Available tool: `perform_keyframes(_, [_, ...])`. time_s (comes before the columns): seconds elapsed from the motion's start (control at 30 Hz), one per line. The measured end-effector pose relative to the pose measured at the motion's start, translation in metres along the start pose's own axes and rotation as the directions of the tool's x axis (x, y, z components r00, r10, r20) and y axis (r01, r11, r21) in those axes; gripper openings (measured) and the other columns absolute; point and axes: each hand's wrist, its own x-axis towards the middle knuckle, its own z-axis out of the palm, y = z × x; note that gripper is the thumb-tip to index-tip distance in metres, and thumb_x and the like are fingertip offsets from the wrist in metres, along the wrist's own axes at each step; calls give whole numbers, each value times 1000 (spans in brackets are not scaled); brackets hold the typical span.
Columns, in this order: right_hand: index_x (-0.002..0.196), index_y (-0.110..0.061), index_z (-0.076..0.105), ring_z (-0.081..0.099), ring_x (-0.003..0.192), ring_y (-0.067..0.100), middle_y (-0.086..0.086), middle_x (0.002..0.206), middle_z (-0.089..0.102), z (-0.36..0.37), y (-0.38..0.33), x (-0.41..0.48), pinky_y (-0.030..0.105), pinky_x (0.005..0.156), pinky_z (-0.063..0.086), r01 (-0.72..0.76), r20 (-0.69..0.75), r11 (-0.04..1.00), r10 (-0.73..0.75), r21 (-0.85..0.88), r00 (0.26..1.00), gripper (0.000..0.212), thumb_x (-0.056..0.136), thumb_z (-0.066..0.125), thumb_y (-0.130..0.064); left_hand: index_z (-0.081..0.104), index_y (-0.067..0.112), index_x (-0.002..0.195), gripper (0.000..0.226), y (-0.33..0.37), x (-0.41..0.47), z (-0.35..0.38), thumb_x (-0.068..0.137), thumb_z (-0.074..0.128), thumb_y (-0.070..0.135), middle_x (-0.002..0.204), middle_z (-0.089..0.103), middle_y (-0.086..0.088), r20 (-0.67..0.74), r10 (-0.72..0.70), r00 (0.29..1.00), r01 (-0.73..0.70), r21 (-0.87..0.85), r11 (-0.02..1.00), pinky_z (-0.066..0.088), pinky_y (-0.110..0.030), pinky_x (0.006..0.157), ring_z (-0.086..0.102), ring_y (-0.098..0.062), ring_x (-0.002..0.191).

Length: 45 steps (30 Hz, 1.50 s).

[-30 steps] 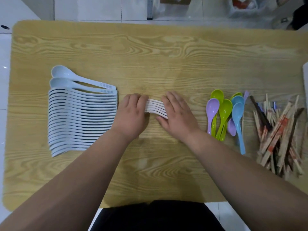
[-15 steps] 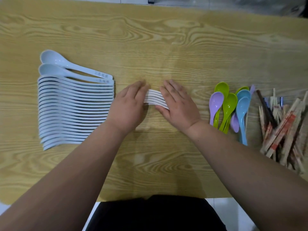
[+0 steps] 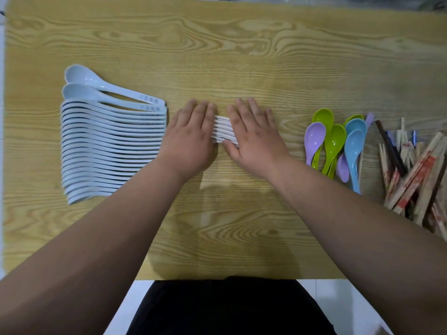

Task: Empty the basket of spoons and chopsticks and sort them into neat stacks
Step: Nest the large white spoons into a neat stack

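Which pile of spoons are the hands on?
The small white plastic spoon stack mid-table, between left hand and right hand; the long white row and coloured spoons lie aside.

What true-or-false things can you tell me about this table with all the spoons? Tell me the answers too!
1. The left hand and the right hand both lie with straight fingers on a small bunch of white spoons in the middle of the table. True.
2. The long row of white spoons lies to the right of the hands. False: it lies to their left.
3. The coloured spoons are purple, green and blue. True.
4. The chopsticks sit in a neat stack. False: they lie in a loose jumble at the table's right edge.
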Motion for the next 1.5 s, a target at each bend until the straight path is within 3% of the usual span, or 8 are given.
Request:
perform_keyframes(0.13, [151,-6,42,29,150,33,14,158,38,5,12,-7,57,120,22,53,-92,994,-44,97,995,76,94,38,-57,53,-2,137,53,-10,-3,5,90,64,21,125,61,-22,-87,79,993,-83,-38,996,46,-49,101,59,-42,113])
perform_keyframes(0.27, [147,-3,46,33,147,34,15,154,43,11,21,-18,52,120,26,85,-161,993,-71,81,984,69,96,45,-49,58,-2,132,57,-4,-7,6,80,78,11,124,62,-23,-150,-8,989,-17,-161,987,46,-48,99,61,-42,111])
perform_keyframes(0.47, [149,-2,43,32,148,34,16,155,42,11,17,-18,53,120,26,62,-162,995,-49,76,986,70,98,44,-50,45,-11,141,50,-4,-9,20,95,52,9,133,56,-30,-186,111,976,-118,-26,993,34,-53,115,51,-48,125])
perform_keyframes(0.7, [148,-1,44,33,148,36,17,155,42,10,13,-20,55,119,29,38,-131,996,-27,84,991,70,97,41,-49,50,-10,137,54,-4,-19,11,86,66,-2,125,56,-32,-168,-42,985,9,-193,981,45,-58,102,54,-51,114])
perform_keyframes(0.93, [145,-4,47,31,149,34,15,155,43,8,8,-20,55,119,27,-7,-105,990,22,143,994,66,96,41,-48,52,-11,131,49,-5,-12,2,86,66,0,121,57,-33,-83,-48,995,30,-213,977,45,-59,100,55,-52,112])
perform_keyframes(1.13, [151,-4,40,27,150,34,14,158,38,1,3,-18,53,121,21,-51,-43,983,60,176,997,73,94,37,-51,49,-7,138,56,-3,-12,-9,90,43,22,125,59,-28,-53,-50,997,40,-162,986,48,-55,96,58,-47,109])
perform_keyframes(1.23, [153,-5,35,22,151,33,13,159,34,-6,2,-17,52,122,18,-52,4,987,52,153,999,73,96,48,-48,46,-4,143,66,-2,-9,-14,87,36,30,131,58,-25,-9,-40,999,39,-145,989,48,-53,96,58,-44,111])
perform_keyframes(1.5, [159,-10,21,11,155,30,11,166,20,-22,4,-17,46,124,15,-44,110,993,32,109,993,76,99,51,-45,36,3,152,72,3,-6,-19,89,35,38,151,45,-20,87,-57,995,64,-74,995,30,-58,115,37,-45,140])
